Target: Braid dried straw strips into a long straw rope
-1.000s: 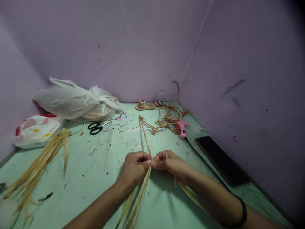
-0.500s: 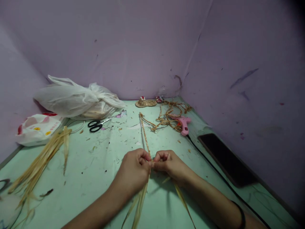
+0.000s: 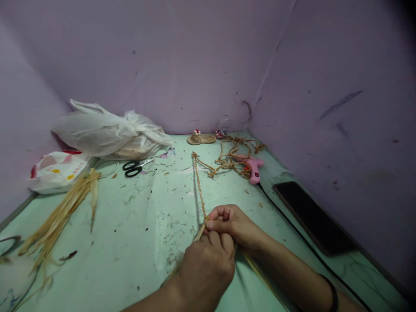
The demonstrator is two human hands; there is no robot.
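Observation:
A braided straw cord (image 3: 199, 184) runs from a fixed point on the green table toward me, pulled fairly straight. At its near end my right hand (image 3: 235, 227) is closed, thumb and index finger pinching the braid. Just below it my left hand (image 3: 208, 268) is closed, its knuckles up and its fingers turned in under the right hand; what those fingers hold is hidden. Loose straw strands (image 3: 199, 232) leave the braid and pass beneath my left hand. Another strand (image 3: 260, 273) trails below my right wrist.
Dry straw strips (image 3: 61, 212) lie at left beside a white packet (image 3: 60, 171). Black-handled scissors (image 3: 133, 168) lie near a white plastic bag (image 3: 110, 134). At right are a pink glue gun (image 3: 254, 168) with its cord, tangled braid (image 3: 238, 151) and a dark phone (image 3: 313, 216). A woven sole-shaped piece (image 3: 201, 138) lies behind.
My left hand has moved from the braid's left side down and right, to beneath my right hand, knuckles now up. My right hand keeps its pinch. The view has shifted slightly.

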